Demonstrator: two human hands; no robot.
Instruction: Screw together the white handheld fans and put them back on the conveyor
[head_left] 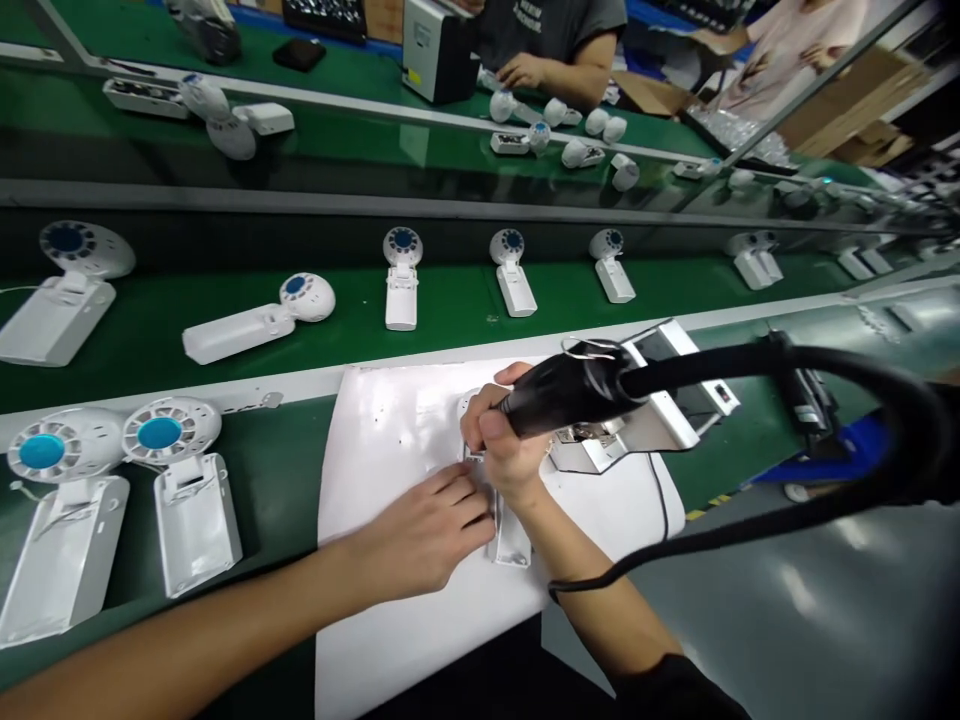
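Item: white handheld fan unit (510, 535), lying flat on a white work mat (390, 440) at the near edge of the green bench; largely hidden by both hands.
Left hand (424, 530): fingers together, flat, pressing the unit down.
Right hand (502, 445): fingers closed around a black electric screwdriver (570, 385), tip down on the unit's upper end; black cable (862, 365) loops right.
Adjacent: grey metal fixture (660, 410) just beside the right hand.
Progress, as judged: fastening under way. Two open fan units (120, 490) wait at left; closed fans (401, 280) ride the conveyor belt (450, 300). A co-worker's hand (525, 70) works opposite.
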